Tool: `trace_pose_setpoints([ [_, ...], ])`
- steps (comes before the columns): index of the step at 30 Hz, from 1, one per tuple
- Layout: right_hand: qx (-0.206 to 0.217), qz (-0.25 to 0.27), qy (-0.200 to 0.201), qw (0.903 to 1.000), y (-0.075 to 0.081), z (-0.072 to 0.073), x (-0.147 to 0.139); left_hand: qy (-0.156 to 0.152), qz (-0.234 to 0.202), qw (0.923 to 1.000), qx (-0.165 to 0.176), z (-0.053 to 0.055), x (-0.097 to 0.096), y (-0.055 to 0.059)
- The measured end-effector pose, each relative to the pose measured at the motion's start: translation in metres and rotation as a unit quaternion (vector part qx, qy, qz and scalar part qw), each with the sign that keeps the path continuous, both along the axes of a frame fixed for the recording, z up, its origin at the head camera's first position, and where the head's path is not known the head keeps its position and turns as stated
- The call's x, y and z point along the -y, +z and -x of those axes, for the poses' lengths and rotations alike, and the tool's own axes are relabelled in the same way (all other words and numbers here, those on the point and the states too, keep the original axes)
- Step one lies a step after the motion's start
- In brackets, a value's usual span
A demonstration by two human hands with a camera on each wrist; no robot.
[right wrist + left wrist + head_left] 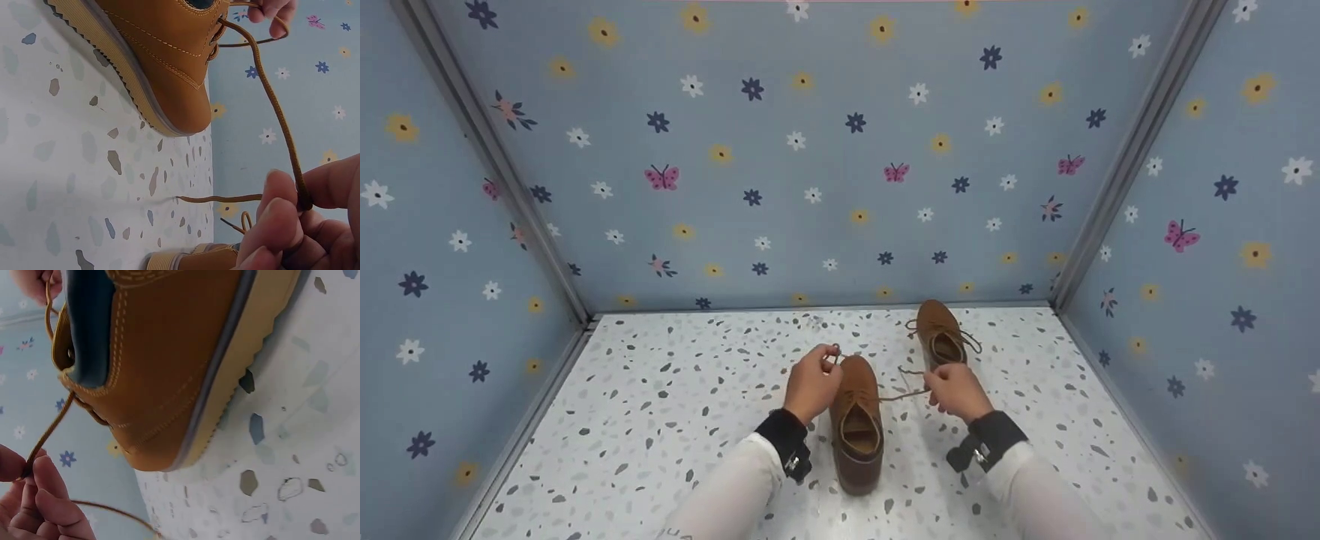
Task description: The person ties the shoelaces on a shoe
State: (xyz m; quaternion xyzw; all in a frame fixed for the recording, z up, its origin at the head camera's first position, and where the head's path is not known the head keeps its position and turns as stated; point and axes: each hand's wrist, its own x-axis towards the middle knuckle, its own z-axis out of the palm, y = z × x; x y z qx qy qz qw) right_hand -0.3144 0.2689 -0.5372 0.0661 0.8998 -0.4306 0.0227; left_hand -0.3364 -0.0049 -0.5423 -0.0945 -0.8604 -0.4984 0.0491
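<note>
A brown ankle boot [858, 373] stands upright on the floor between the hands, toe pointing to the back wall. My left hand [814, 384] is at its left side, pinching one end of the shoelace [52, 427] between thumb and fingers. The rest of that end trails below the fingers in the left wrist view. To the right of the boot, my right hand [960, 391] pinches the other lace end [274, 104], drawn out sideways from the eyelets. Its loose tip hangs past the fingers. In both wrist views the boot's light ridged sole shows against the floor.
A matching brown boot [934, 319] stands farther back on the right, close to the back wall, partly behind the right hand, its laces looped out at the sides. Flowered blue panels [825, 165] enclose the speckled white floor [697, 420] at the back and both sides.
</note>
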Motion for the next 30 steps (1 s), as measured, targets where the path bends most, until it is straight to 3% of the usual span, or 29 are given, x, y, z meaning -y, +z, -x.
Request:
trace_pose_setpoints([
  [3,0.000,-0.001,0.001,1.0000,-0.001,0.000,0.000,-0.049,0.026,0.9977,-0.039,-0.003,-0.009,0.004],
  [7,0.002,-0.005,0.004,1.0000,-0.002,0.001,-0.001,-0.113,0.053,0.9903,-0.062,-0.007,-0.018,0.006],
  [9,0.001,-0.005,0.007,1.0000,-0.003,0.001,-0.002,-0.129,0.065,0.9875,-0.062,-0.008,-0.021,0.005],
  [17,-0.002,0.006,0.012,0.9999,-0.002,0.000,-0.004,-0.122,0.086,0.9879,-0.044,-0.006,-0.015,-0.001],
  [30,-0.037,0.030,0.004,0.9988,0.005,-0.003,-0.003,-0.110,0.087,0.9890,-0.046,0.001,-0.009,-0.004],
])
